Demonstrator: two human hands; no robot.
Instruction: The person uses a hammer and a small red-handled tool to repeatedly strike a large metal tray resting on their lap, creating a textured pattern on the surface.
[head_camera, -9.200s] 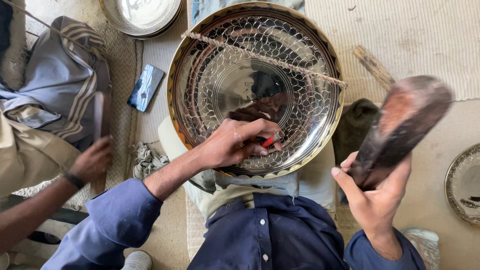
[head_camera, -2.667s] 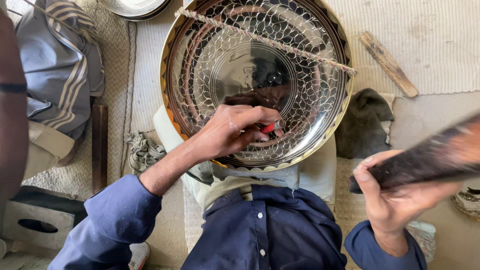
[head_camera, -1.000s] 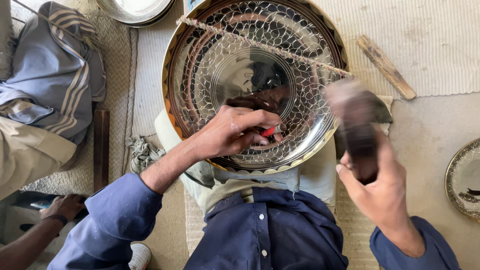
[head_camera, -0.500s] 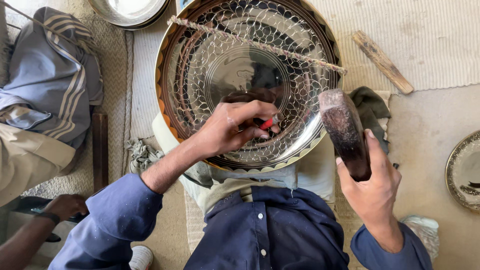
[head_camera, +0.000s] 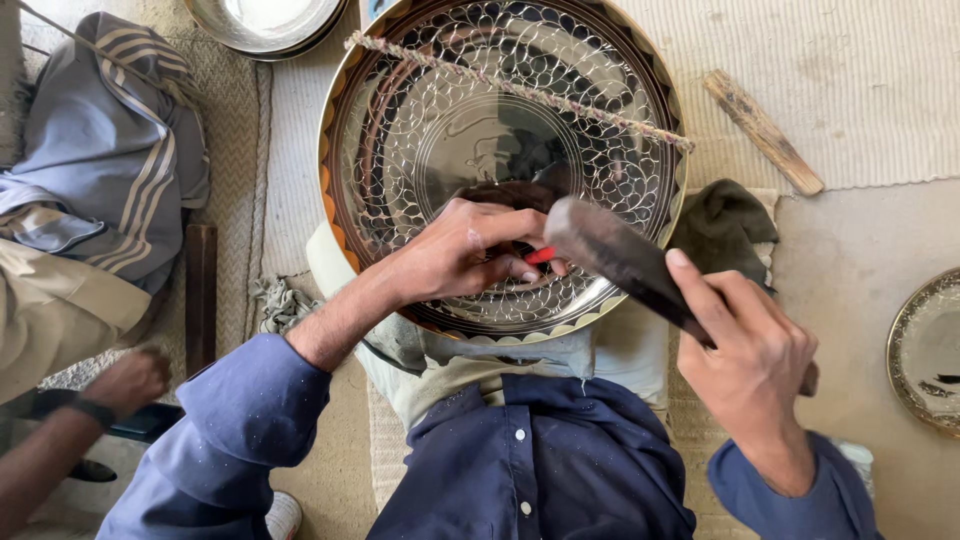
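A large round engraved metal tray with a gold scalloped rim rests against my lap. My left hand pinches a small red-handled chisel, tip pressed on the tray's lower part. My right hand grips a dark wooden mallet. The mallet's head is down over the chisel's end. A twisted cord lies across the tray's upper half.
A short wooden stick lies at upper right, with a dark rag beside the tray. Another tray shows at the right edge and a metal bowl at the top. Another person's hand and striped clothing sit at left.
My right hand has swung the mallet from raised at the right down onto the chisel. My left hand has stayed on the tray. The other person's hand has shifted at lower left.
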